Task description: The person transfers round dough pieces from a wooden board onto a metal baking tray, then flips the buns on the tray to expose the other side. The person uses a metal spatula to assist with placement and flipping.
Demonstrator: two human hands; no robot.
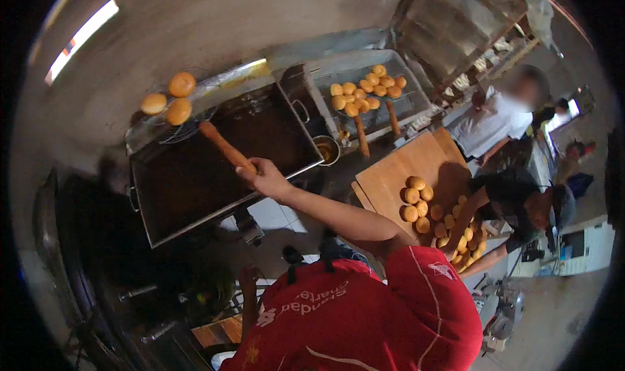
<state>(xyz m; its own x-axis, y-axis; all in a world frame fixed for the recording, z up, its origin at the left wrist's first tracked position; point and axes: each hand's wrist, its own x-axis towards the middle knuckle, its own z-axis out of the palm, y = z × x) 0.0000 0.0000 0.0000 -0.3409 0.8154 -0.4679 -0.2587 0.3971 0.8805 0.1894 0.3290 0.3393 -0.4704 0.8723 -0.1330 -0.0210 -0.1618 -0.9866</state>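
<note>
My right hand (265, 177) is closed around the wooden handle of a wire skimmer (224, 147), reaching over a wide rectangular frying vat (286, 177) of dark oil. At the far left end of the vat, three golden fried buns (178, 112) rest on the skimmer's wire head, which is raised above the oil. A dark forearm, seemingly my left, hangs beside my red shirt; the left hand (250, 276) is in shadow and its fingers cannot be made out.
Right of the vat, a metal tray (416, 100) holds several fried buns and two wooden-handled tools. A small pot (327, 151) stands between them. More buns lie on a wooden table (384, 175), where a person in dark clothing (514, 205) reaches in. Another person in white (491, 127) stands beyond.
</note>
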